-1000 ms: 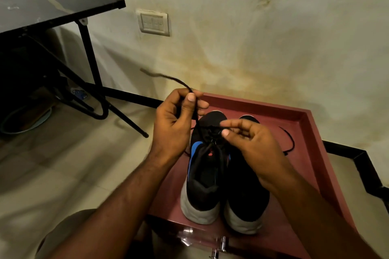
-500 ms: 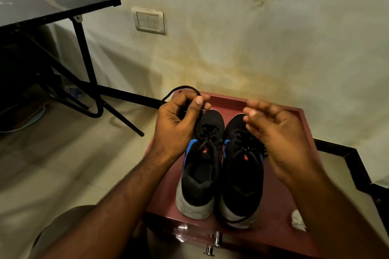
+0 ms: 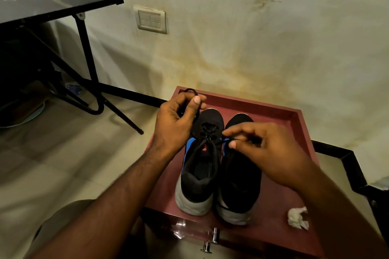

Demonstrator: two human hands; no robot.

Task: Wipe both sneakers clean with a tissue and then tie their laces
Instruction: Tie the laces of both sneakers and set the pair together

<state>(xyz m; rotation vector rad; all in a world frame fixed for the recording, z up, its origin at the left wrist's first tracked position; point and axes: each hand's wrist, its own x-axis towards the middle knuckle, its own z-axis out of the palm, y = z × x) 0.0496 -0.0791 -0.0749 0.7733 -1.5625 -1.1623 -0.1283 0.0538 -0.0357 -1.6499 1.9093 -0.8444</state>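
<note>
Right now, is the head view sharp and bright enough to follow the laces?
Head view: dim, warm light; black lace barely separates from the black sneakers. The right hand is slightly motion-blurred, the left hand sharper. Wide-angle bending at the edges; glare only on the metal knobs.

Left hand (image 3: 176, 120) grips lace loop (image 3: 190, 90) over left sneaker (image 3: 200, 162); right hand (image 3: 267, 151) pinches other lace end (image 3: 226, 142). Tissue (image 3: 297, 217) on red tray (image 3: 301, 124), near right sneaker (image 3: 240, 185).

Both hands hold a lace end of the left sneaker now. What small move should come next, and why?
Probably cross the two ends and pull them snug. The left hand grips a looped lace end above the toe of the left sneaker, the right hand pinches the other end, and no knot shows yet.
</note>
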